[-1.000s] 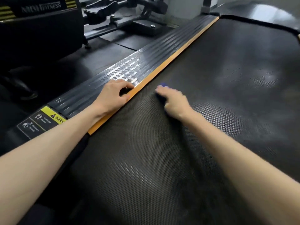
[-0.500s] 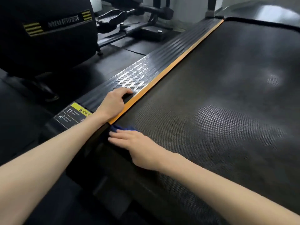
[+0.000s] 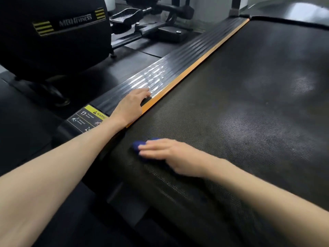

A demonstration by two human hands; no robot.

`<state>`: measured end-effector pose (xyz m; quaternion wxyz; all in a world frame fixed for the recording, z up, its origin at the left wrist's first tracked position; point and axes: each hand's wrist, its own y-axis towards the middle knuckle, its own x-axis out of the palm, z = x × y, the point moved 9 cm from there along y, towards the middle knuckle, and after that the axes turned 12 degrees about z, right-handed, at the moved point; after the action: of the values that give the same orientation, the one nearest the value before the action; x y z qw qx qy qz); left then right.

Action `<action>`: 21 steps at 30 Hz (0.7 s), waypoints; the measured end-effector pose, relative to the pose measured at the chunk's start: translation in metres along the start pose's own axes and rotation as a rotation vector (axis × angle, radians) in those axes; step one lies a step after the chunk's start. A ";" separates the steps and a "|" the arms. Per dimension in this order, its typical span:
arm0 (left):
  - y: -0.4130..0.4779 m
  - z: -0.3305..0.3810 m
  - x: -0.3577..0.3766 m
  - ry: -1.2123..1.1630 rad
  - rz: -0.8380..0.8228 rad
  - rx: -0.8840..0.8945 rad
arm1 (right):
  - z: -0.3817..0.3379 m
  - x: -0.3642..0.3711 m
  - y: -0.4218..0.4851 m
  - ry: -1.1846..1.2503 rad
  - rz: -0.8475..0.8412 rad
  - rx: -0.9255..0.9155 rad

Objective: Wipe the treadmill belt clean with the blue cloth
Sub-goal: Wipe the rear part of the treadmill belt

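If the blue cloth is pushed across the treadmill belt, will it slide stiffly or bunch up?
Probably floppy: the blue cloth bulges as a soft lump under the right hand. It likely drags rather than glides, since the treadmill belt looks rough-textured. It seems light: one flat hand covers most of it.

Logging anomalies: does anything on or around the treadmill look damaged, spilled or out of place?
Nothing stands out. The right hand presses the blue cloth on the treadmill belt; the left hand rests on the ribbed side rail. Pale patches on the belt may be glare or dust.
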<state>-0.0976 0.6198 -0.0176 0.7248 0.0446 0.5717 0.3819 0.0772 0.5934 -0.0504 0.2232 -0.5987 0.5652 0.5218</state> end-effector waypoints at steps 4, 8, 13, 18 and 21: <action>0.001 0.008 0.001 0.081 0.020 0.091 | 0.128 -0.084 -0.035 -0.196 0.345 0.598; 0.002 0.018 0.014 0.154 -0.014 0.147 | 0.058 -0.042 -0.033 -0.141 0.159 0.323; 0.013 0.056 0.021 0.042 -0.084 0.134 | 0.116 -0.074 -0.051 -0.170 0.276 0.510; 0.036 0.115 0.034 -0.180 -0.120 0.049 | 0.191 -0.109 -0.078 -0.225 0.379 1.017; 0.040 0.166 0.065 -0.231 -0.169 0.080 | 0.183 -0.128 -0.098 0.145 0.651 1.101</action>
<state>0.0295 0.7494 0.0073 0.8130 0.0689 0.5009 0.2887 0.1218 0.8331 -0.0352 0.2890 -0.2280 0.9169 0.1545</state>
